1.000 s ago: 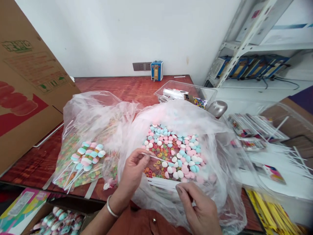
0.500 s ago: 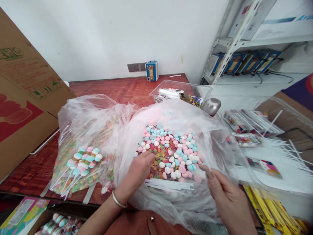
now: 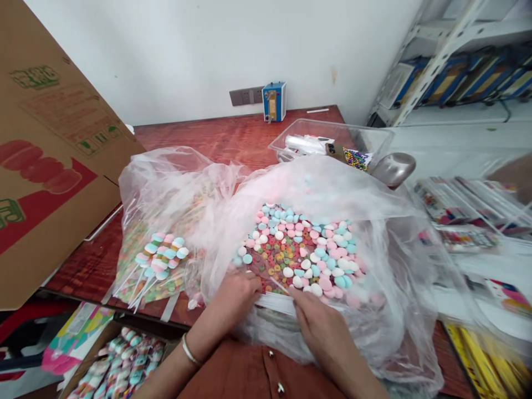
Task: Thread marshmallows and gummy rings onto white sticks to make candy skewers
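My right hand [image 3: 320, 321] is closed on a thin white stick [image 3: 277, 284], whose tip points up and left over the candy. Below it lies a bundle of white sticks [image 3: 276, 303] along the front of the open plastic bag [image 3: 341, 183]. My left hand [image 3: 239, 293] is at the left end of that bundle, fingers curled down; whatever they hold is hidden. In front of both hands are small colourful ring candies [image 3: 286, 255], with pink, blue and white marshmallows [image 3: 332, 255] around them. Several finished marshmallow skewers [image 3: 160, 257] rest on the left bag.
A cardboard box [image 3: 62, 155] stands at the left. An open box of wrapped candy skewers [image 3: 120, 360] sits below the table edge. Behind the bag are a clear plastic tub [image 3: 291, 130] and a metal scoop [image 3: 394, 169]. Shelving [image 3: 436, 66] rises at right.
My right hand has moved left from the marshmallows to the sticks and now holds one. My left hand has drawn back slightly from the ring candies. The view has shifted left.
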Available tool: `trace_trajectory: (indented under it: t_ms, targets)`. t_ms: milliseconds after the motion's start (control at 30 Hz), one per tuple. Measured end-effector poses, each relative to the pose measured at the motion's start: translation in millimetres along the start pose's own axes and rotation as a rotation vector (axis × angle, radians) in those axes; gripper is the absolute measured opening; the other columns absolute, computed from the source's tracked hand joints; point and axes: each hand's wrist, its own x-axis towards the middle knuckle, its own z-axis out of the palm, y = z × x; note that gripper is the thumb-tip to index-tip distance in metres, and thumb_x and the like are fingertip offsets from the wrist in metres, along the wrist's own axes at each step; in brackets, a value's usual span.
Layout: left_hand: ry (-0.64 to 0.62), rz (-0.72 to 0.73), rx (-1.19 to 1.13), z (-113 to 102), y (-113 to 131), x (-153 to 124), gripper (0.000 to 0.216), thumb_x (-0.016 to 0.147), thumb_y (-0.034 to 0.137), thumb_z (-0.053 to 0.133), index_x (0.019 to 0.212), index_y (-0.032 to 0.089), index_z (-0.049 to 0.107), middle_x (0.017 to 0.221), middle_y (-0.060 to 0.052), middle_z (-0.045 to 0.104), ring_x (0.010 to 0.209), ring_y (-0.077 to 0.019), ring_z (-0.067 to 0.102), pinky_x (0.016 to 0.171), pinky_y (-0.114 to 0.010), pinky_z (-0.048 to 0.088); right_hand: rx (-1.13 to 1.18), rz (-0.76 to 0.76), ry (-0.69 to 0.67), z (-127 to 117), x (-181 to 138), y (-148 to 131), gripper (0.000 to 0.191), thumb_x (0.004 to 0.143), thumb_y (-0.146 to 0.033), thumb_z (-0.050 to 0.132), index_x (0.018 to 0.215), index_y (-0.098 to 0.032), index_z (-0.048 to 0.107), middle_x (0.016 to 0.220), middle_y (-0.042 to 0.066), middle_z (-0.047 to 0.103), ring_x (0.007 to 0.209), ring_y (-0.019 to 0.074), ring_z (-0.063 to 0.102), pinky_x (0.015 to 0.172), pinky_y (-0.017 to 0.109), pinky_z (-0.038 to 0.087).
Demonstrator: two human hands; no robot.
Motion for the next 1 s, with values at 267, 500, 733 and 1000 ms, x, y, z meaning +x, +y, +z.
trace_trajectory:
  t_ms: [267, 500, 733, 1000]
  targets:
    - [0.036, -0.033, -0.043, 1, 3, -2, 0.042, 0.087, 0.008, 0.05, 0.126, 0.021, 0.056, 0.12, -0.009, 0.06, 0.107, -0.0228, 0.059, 0.09, -0.034, 0.047, 0.078, 0.115, -0.029, 7, -5, 17, 0.025, 0.098, -0.028, 0.038, 0.082, -0.021, 0.056, 0.079, 0.004, 0.068, 0.073, 0.0206, 0.065, 0.062, 0.027, 0.037]
    - [0.112, 0.021, -0.252, -1, 10, 36, 0.024, 0.086, 0.007, 0.05, 0.101, 0.019, 0.064, 0.102, -0.006, 0.063, 0.097, -0.0196, 0.06, 0.088, -0.031, 0.046, 0.293, 0.209, 0.035, 14, -12, 22, 0.029, 0.098, -0.041, 0.033, 0.092, -0.023, 0.055, 0.086, 0.006, 0.07, 0.08, 0.024, 0.065, 0.068, 0.029, 0.041]
    - [0.108, -0.032, -0.256, -1, 12, 36, 0.017, 0.086, 0.008, 0.05, 0.09, 0.018, 0.064, 0.1, -0.005, 0.061, 0.094, -0.0189, 0.06, 0.087, -0.03, 0.046, 0.216, 0.233, 0.113, 7, -16, 16, 0.033, 0.1, -0.033, 0.022, 0.096, -0.022, 0.053, 0.077, 0.005, 0.066, 0.071, 0.0218, 0.066, 0.06, 0.027, 0.042]
    - [0.193, -0.038, -0.213, 11, 9, 31, 0.021, 0.084, 0.007, 0.048, 0.095, 0.019, 0.062, 0.103, -0.005, 0.059, 0.093, -0.0186, 0.06, 0.084, -0.03, 0.048, -0.109, 0.092, 0.264, 1, -8, 17, 0.028, 0.096, -0.023, 0.037, 0.107, -0.023, 0.062, 0.091, 0.005, 0.072, 0.073, 0.0198, 0.069, 0.055, 0.025, 0.037]
